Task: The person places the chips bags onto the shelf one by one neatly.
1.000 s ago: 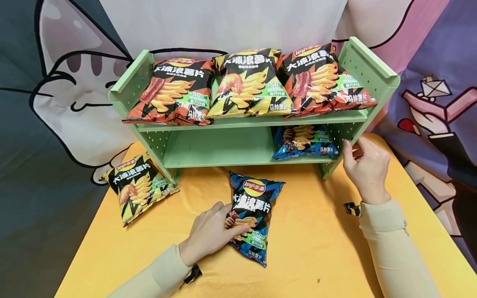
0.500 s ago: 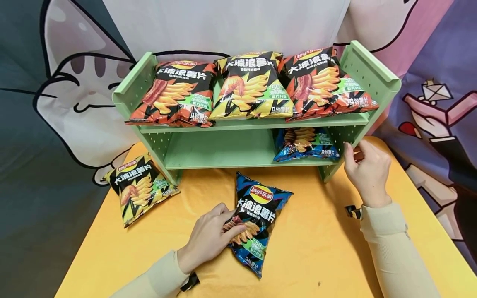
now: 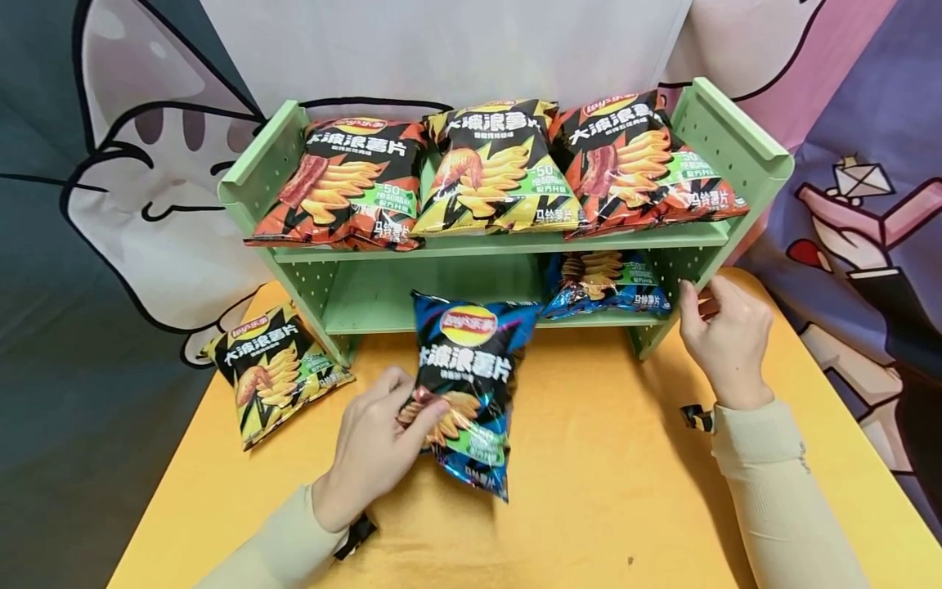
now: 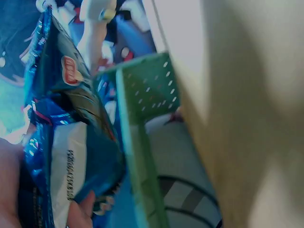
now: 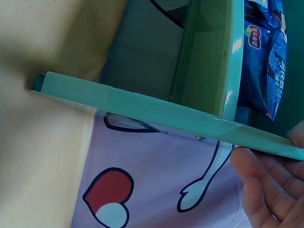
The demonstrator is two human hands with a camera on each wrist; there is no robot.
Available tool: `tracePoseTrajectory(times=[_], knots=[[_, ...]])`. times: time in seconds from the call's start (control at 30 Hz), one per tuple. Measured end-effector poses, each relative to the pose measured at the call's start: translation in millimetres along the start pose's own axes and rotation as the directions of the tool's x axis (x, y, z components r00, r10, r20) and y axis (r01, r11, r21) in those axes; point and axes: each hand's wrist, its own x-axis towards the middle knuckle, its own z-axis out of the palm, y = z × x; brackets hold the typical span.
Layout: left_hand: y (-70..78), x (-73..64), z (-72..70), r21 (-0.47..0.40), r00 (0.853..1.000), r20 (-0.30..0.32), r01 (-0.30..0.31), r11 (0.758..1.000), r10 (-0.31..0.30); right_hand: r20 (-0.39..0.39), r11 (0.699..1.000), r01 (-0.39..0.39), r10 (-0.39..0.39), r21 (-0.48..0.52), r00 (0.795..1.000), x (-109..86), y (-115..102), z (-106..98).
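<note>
My left hand (image 3: 374, 442) grips the left side of a blue Lay's chip bag (image 3: 465, 368), thumb across its front. The bag hangs above the table, its top overlapping the lower shelf's front edge. In the left wrist view the back of the blue bag (image 4: 71, 156) shows a white label strip. My right hand (image 3: 728, 339) holds the right side panel of a green two-tier shelf rack (image 3: 434, 282). In the right wrist view, that panel (image 5: 142, 111) runs between the thumb and fingers. Another blue chip bag (image 3: 607, 282) lies at the right end of the lower shelf.
On the upper shelf stand a red chip bag (image 3: 342, 184), a yellow one (image 3: 500, 172) and a second red one (image 3: 640, 164). Another yellow chip bag (image 3: 278, 368) lies on the orange tabletop (image 3: 589, 491) at the left. A printed cloth (image 3: 471, 41) hangs behind.
My left hand has lifted the blue bag off the table and carried it left and toward the rack, after first tilting it. My right hand has stayed on the side panel.
</note>
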Motion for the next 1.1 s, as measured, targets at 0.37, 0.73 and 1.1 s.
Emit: tracePoseTrajectory(times=[0.37,0.73,1.1], knots=[[-18.6,61.9,-7.3,0.115,0.987,-0.062,0.154,0.981,-0.147,0.017,1.0,0.008,-0.007,-0.014,1.0,0.9,1.6,-2.3],[-33.7,133.3,22.9,0.134,0.95,0.003,0.309,0.942,-0.312,0.021,1.0,0.004,-0.004,-0.004,1.0,2.0,1.4,-2.0],[-33.6,163.6,49.2,0.101,0.923,0.126,0.353,0.93,-0.364,0.008,1.0,-0.003,0.003,0.007,1.0,1.1,-0.7,-0.5]])
